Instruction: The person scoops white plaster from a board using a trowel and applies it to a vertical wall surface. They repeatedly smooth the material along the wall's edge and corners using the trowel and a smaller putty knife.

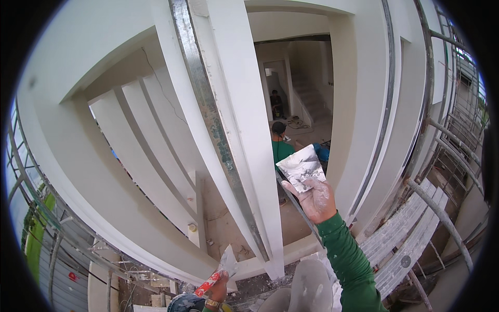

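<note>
My right hand [315, 202], dusted with white, grips a flat, roughly square plate [301, 167] at its lower edge. White paste and grey smears cover the plate's face. The plate is held up in front of the doorway opening, to the right of a white column [236, 78]. Lower down, left of the column's foot, my left hand [219, 289] is closed round the red handle of a putty knife [228, 261]. Its blade points upward and is coated in white. A metal strip [221, 140] with grey-green marks runs down the column's face, close to both tools.
Scaffold planks [405, 239] and metal pipes [442, 213] stand at the right; more scaffolding [57, 249] is at the left. Through the opening, a person in green [280, 143] is below, and another person [276, 103] sits farther back near stairs [307, 93].
</note>
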Demonstrator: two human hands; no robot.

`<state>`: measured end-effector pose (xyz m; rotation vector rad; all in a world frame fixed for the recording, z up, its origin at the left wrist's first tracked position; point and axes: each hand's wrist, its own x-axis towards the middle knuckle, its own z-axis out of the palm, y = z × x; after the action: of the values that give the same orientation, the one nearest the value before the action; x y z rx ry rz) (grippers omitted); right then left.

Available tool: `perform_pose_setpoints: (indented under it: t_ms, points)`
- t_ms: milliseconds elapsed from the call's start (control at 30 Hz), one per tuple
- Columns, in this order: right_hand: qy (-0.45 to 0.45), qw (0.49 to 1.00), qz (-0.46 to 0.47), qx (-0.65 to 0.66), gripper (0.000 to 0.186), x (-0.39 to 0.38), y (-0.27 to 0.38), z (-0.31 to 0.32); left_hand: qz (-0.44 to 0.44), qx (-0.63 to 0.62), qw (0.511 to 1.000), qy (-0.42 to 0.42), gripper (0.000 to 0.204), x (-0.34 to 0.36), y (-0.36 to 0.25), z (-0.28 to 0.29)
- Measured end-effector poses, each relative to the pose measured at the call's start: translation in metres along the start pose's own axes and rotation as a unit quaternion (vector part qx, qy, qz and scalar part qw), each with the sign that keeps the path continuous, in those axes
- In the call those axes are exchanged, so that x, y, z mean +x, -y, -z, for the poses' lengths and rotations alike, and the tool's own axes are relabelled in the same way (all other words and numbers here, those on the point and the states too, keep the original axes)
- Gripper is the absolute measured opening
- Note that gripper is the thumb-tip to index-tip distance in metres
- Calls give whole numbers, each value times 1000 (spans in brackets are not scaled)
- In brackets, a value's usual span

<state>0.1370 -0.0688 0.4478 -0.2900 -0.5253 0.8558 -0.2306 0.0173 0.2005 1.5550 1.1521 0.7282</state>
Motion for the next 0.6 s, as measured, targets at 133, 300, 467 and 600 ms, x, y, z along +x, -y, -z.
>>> perform_pose_setpoints:
  t_ms: [133,300,467,600]
  points:
    - [125,759,394,-503,45,107,46,-94,58,-238,967,-65,12,-7,13,13]
    - [290,44,656,-696,48,211,113,-211,42,-334,941,-47,12,3,15,12]
    - [374,-129,600,-695,47,226,118,-278,57,-348,935,-40,11,16,83,19]
    - [368,-163,564,-721,53,253,114,-295,39,-393,916,-68,11,10,62,6]
